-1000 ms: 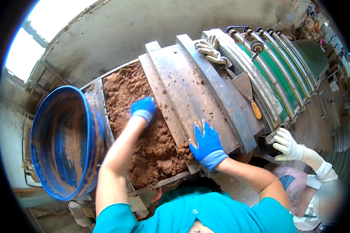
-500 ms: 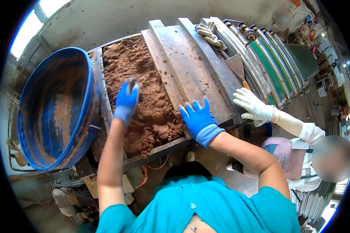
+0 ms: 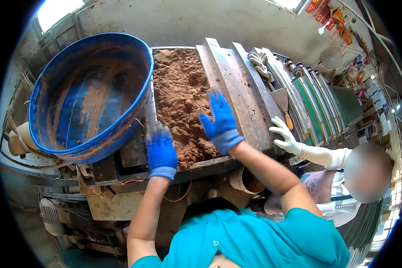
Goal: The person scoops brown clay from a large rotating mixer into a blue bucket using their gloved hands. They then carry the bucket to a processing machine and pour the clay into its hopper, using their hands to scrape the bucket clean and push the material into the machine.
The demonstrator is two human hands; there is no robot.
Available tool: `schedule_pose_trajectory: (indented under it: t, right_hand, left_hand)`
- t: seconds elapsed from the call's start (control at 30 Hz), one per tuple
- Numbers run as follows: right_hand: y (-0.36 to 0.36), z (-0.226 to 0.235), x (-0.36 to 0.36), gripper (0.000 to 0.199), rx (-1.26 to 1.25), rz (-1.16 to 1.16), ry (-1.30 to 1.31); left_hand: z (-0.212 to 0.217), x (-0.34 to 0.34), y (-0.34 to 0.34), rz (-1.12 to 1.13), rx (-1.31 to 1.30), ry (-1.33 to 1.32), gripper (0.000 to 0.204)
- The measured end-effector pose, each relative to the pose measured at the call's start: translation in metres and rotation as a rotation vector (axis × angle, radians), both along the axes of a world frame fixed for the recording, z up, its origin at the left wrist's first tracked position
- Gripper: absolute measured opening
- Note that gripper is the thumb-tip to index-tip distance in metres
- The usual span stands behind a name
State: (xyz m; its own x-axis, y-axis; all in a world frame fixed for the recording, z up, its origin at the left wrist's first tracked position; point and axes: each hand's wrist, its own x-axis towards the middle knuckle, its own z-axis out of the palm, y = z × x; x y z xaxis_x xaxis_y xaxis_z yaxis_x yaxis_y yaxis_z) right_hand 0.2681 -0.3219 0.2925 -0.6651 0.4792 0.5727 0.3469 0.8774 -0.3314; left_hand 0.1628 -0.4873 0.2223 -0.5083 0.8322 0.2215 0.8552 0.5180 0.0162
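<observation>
A bed of reddish-brown, crumbly clay-like material (image 3: 178,85) fills a trough in the middle. My left hand (image 3: 162,149), in a blue glove with soiled fingertips, is at the near left edge of the material, fingers stretched out. Over the right border of the material is my right hand (image 3: 221,118), also blue-gloved, its fingers spread beside the ridged metal plate (image 3: 236,78). Neither hand holds anything. Whether the palms touch the surfaces beneath them I cannot tell.
On the left a large blue tub (image 3: 142,109), smeared with brown residue, stands tilted. A scraper (image 3: 280,99) and pale work gloves (image 3: 260,64) lie right of the plate, near metal rollers (image 3: 315,94). A co-worker's white-gloved hand (image 3: 286,137) rests at the right edge.
The view has shifted, so the tub and trough sit further right. My left hand has drawn back to the near edge; my right hand has moved from the plate's near end over to the material.
</observation>
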Motion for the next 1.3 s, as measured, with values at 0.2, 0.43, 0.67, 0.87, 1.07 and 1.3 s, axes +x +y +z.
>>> schedule_pose_trajectory:
  t: [0.2,0.43,0.67,0.87,1.07,1.3]
  right_hand:
    - [-0.02,-0.074,-0.011,0.064,-0.036,0.194,-0.594]
    - [0.07,0.082,-0.077,0.038,-0.17,0.135,0.239]
    - [0.064,-0.094,-0.101,0.056,0.031,0.075,-0.61]
    - [0.119,0.123,-0.154,0.019,0.829,0.007,0.048]
    - [0.212,-0.075,-0.186,0.023,0.171,-0.255,-0.386]
    - [0.229,0.0,-0.231,0.028,0.691,-0.079,-0.226]
  left_hand:
    - [0.019,-0.011,-0.009,-0.151,0.57,-0.89,0.062]
    - [0.019,0.033,-0.031,-0.192,0.129,-0.345,0.081]
    - [0.005,0.025,0.023,-0.098,0.047,-0.239,0.066]
    - [0.005,0.001,0.012,-0.099,0.173,-0.312,0.064]
    - [0.03,0.003,0.022,-0.208,0.302,-0.528,0.071]
    - [0.03,-0.01,0.015,-0.179,0.383,-0.627,0.072]
